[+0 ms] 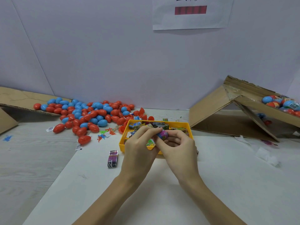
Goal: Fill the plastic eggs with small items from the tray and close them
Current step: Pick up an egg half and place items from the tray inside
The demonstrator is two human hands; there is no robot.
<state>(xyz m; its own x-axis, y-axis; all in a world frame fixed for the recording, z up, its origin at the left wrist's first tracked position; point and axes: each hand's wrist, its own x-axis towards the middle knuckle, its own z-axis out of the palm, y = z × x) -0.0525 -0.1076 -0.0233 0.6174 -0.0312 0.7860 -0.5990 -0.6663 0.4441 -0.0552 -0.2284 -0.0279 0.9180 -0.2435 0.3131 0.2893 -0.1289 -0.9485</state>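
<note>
Two cardboard boxes (240,111) at desk's far corners, right one holding filled eggs. Heap of red and blue eggs (87,114) along far edge, left of centre. Yellow tray (123,138) of small items mid-desk. Left hand (139,150) and right hand (177,146) over tray, fingers of both pinched around small wrapped item (163,134). Likely filling step: item being folded small; egg half not visible in grip. Next probably needs an open egg.

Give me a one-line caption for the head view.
Both hands work a small packet over the yellow tray, loose eggs heaped behind.
</note>
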